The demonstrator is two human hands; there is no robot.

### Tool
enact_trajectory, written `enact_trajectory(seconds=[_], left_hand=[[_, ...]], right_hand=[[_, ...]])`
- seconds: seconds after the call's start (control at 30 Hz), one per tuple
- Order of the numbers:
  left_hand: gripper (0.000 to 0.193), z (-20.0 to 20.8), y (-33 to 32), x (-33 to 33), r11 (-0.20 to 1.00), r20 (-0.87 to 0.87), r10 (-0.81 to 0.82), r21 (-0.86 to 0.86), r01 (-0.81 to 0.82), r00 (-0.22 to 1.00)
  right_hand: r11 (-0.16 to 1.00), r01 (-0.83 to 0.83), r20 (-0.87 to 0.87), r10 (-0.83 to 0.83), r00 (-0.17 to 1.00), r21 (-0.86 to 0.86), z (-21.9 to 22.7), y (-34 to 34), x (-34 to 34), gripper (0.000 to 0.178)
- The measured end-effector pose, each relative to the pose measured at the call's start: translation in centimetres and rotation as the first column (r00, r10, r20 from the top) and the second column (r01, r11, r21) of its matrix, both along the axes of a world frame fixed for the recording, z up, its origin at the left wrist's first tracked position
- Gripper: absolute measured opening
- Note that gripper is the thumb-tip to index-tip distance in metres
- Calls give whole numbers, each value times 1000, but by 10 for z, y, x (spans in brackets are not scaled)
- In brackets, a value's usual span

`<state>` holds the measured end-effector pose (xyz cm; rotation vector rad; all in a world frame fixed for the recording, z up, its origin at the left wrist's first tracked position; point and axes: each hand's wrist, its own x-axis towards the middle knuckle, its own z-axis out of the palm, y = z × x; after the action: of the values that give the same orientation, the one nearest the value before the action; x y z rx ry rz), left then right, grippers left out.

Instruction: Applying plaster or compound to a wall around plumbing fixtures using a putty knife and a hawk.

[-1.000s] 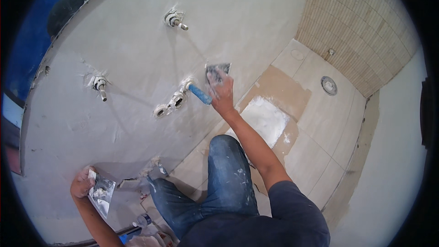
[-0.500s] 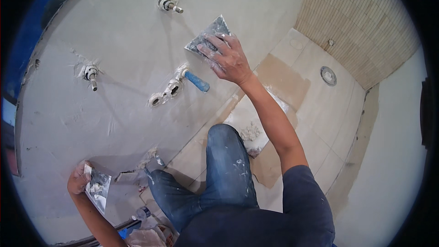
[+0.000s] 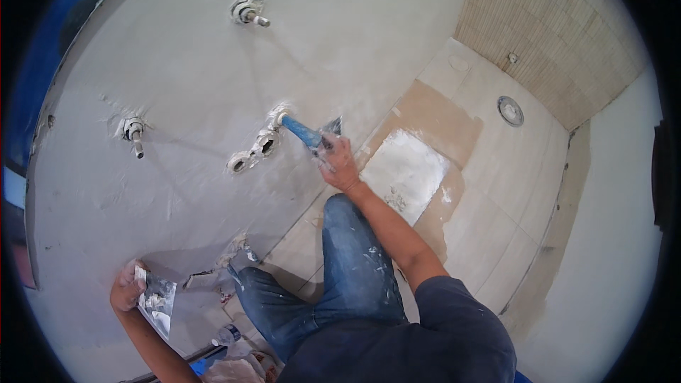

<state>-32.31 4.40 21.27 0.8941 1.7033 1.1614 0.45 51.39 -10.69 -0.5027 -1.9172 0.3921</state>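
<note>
My right hand (image 3: 336, 164) is closed around a flat metal filling blade (image 3: 332, 128), tilted so that only part of its dark face shows. The hand is just below and right of the blue pipe stub (image 3: 299, 130) sticking out of the plastered wall (image 3: 191, 64); whether blade and wall touch I cannot tell. At the lower left my left hand (image 3: 128, 288) grips a second metal blade (image 3: 158, 301) by its edge. A small heap of whitish plaster lies on this blade.
Two valve stems (image 3: 250, 13) (image 3: 133, 131) and two open pipe holes (image 3: 266, 145) (image 3: 240, 163) stand in the wall. A white board (image 3: 406, 163) with plaster crumbs lies on brown cardboard (image 3: 443, 117) on the tiled floor. A floor drain (image 3: 510, 110) and clear bottle (image 3: 225, 334) also show.
My right hand has swept down with its blade, from the wall above the blue pipe to beside the pipe's end. The left hand keeps its hold, nearly still.
</note>
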Motion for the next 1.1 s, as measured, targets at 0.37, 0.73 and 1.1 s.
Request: enact_trajectory(seconds=[0.37, 0.73, 1.1], left_hand=[[36, -5, 3, 3, 999, -30, 33, 26, -32, 999], [36, -1, 5, 9, 999, -3, 37, 26, -37, 999], [37, -5, -1, -1, 1000, 9, 8, 18, -8, 1000]], right_hand=[[798, 68, -266, -278, 923, -599, 25, 19, -2, 43], [800, 194, -138, -325, 936, -568, 9, -67, -29, 42], [207, -25, -110, -410, 905, -978, 7, -67, -55, 46]])
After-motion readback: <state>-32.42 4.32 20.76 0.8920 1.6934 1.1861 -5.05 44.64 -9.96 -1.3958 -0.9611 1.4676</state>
